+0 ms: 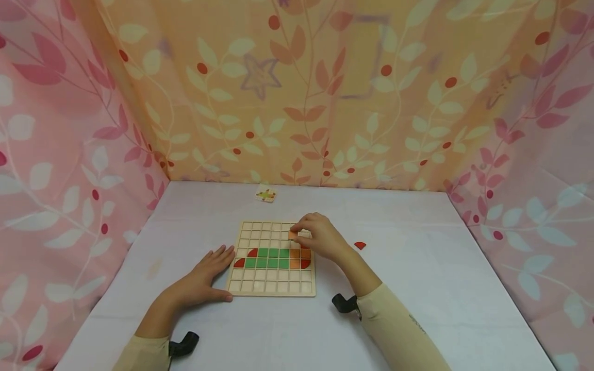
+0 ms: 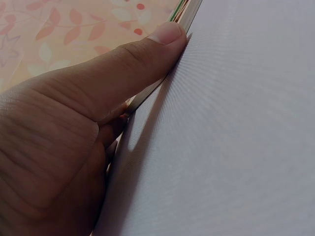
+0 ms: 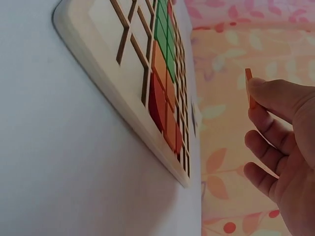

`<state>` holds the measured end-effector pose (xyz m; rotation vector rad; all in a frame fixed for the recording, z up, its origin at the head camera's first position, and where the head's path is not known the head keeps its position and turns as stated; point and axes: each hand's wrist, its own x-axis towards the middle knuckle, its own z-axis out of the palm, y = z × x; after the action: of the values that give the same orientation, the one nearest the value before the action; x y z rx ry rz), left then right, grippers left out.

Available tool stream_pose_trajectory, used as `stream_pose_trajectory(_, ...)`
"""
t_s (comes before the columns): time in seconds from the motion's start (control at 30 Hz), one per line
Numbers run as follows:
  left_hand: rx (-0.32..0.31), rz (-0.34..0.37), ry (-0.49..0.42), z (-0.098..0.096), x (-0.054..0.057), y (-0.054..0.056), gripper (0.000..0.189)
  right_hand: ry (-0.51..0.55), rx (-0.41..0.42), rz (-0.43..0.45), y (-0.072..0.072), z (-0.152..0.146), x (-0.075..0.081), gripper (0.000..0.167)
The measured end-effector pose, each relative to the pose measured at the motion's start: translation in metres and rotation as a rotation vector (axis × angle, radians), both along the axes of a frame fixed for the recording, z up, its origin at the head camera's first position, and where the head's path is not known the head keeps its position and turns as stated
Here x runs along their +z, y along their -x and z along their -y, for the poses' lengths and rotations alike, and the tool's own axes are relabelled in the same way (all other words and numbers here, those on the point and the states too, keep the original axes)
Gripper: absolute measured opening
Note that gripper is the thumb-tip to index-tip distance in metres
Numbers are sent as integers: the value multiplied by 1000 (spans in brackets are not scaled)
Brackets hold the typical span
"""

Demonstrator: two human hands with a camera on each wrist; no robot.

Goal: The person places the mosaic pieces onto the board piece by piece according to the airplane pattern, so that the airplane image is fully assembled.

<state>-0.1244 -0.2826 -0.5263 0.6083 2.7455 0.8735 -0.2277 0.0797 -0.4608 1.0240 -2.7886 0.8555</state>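
Note:
A wooden grid board point(image 1: 271, 287) lies on the white table. Two of its middle rows hold green square tiles point(image 1: 273, 263), orange square tiles point(image 1: 295, 263) and red rounded tiles point(image 1: 239, 263). My left hand point(image 1: 200, 278) rests at the board's left side, fingers extended, its thumb point(image 2: 167, 34) against the edge near the front corner. Above the back right part of the board, my right hand point(image 1: 325, 238) pinches an orange square tile point(image 3: 248, 78) between thumb and index finger. In the right wrist view the tile is raised clear of the board, and the other fingers curl loosely.
A loose red rounded tile point(image 1: 360, 246) lies on the table right of the board. Behind the board is a small patterned square piece point(image 1: 266, 194). Floral curtains point(image 1: 297, 103) enclose the table at the back and both sides.

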Motion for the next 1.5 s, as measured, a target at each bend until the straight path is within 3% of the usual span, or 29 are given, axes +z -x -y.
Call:
stream_pose_trajectory(0.2,11,23,-2,-1,-1,0,121,-6,30,27,4,24,-7,25)
stream_pose_trajectory(0.53,-5,-36,-10,-1,-1,0,120,-17,32,62,8,48,-14,24)
stream_pose_trajectory(0.73,-10,-24,-8,-2,1,0,120,2,21,107,11,52,-20,23)
stream_pose_trajectory(1.0,-18,-22,-1,-1,1,2,121,-52,27,79,17,52,-34,27)
stream_pose_trajectory(1.5,-19,-39,3,-1,-2,2,121,-101,44,80,20,53,-39,25)
